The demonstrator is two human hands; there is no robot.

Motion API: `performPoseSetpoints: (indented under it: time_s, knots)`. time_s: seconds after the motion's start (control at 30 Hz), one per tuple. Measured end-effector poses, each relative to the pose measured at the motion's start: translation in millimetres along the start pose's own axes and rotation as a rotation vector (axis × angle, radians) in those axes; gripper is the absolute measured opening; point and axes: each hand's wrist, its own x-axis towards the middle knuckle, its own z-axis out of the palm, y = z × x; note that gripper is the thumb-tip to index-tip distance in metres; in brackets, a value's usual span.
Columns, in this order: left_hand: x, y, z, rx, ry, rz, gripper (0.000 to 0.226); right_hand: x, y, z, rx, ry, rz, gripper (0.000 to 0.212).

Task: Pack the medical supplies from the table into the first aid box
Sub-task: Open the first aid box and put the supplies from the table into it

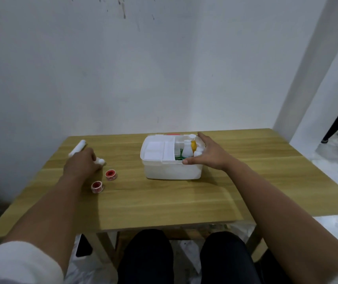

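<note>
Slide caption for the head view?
Right hand steadies the first aid box; left hand reaches for supplies beside two tape rolls.

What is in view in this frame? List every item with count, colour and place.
first aid box: 1, white, open, table centre-right
tray insert: 1, white, box's left half
bottles: several, white, one orange, box's right half
tape rolls: 2, red-centred, table left of box
long roll: 1, white, far left of table
small white item: 1, under the left hand's fingers
table: 1, light wood
left hand: on the small white item
right hand: on box's right rim
</note>
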Motion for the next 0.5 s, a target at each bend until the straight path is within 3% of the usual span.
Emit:
performPoseSetpoints:
  time_s: [0.17, 0.33, 0.5]
  knots:
    - [5.5, -1.6, 1.2, -0.052, 0.03, -0.017, 0.036, 22.3, -4.8, 7.7, 0.03, -0.021, 0.021, 0.157]
    - [13.1, 41.0, -17.1, -0.205, 0.068, -0.017, 0.035, 38.0, -3.7, 6.2, -0.01, -0.061, -0.001, 0.157]
    - [20.3, 109.3, -37.8, -0.28, 0.061, 0.157, 0.032, 39.7, 1.1, 5.7, 0.008, -0.083, -0.02, 0.152]
